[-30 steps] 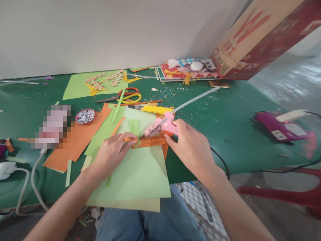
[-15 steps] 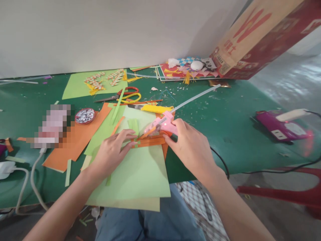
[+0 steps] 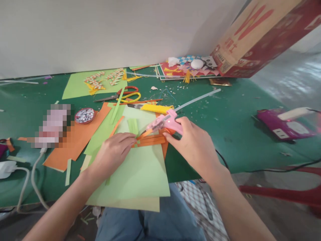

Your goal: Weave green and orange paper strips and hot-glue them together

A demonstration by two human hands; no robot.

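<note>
A pink glue gun point(image 3: 173, 121) with a long clear stick in its back is in my right hand point(image 3: 194, 142), its tip pointing left. The tip is close to my left fingertips. Orange paper strips point(image 3: 151, 140) lie below the tip, with green strips point(image 3: 133, 126) standing off them. My left hand point(image 3: 114, 149) is closed, its fingertips pressed together on the left end of the orange strips. Beneath lie light green paper sheets point(image 3: 140, 174). A yellow-handled cutter point(image 3: 156, 108) lies just behind the glue gun.
Scissors point(image 3: 129, 95) and woven paper pieces point(image 3: 116, 77) lie behind. A round container point(image 3: 84, 115), orange paper point(image 3: 77, 144) and a pixelated phone point(image 3: 54, 125) are at left. A purple power socket point(image 3: 283, 125) is at right. A paper bag point(image 3: 253, 40) stands at the back right.
The glue gun and my right hand have shifted slightly right, and the stick's far end has dropped a little. My left fingers have drawn closer together over the strips.
</note>
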